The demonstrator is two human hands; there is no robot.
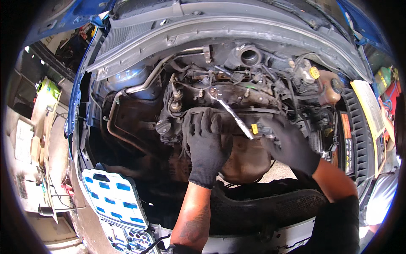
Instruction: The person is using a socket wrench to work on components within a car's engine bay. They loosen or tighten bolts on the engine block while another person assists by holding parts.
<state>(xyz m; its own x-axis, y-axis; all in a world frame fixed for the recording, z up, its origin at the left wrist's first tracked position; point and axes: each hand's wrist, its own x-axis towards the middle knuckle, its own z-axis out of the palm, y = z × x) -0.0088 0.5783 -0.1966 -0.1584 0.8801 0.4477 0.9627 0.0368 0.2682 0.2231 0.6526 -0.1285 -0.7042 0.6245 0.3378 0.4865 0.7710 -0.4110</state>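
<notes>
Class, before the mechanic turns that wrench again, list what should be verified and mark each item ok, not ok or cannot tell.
1. Wrench seated on its fastener: cannot tell, the head sits among dark engine parts.
2. Right hand gripping the wrench handle: cannot tell, the hand is blurred.
3. Left hand braced on the engine: ok, it rests flat on top.
4. Both hands gloved: ok.
5. Socket case within reach: ok, open at the lower left.
</notes>
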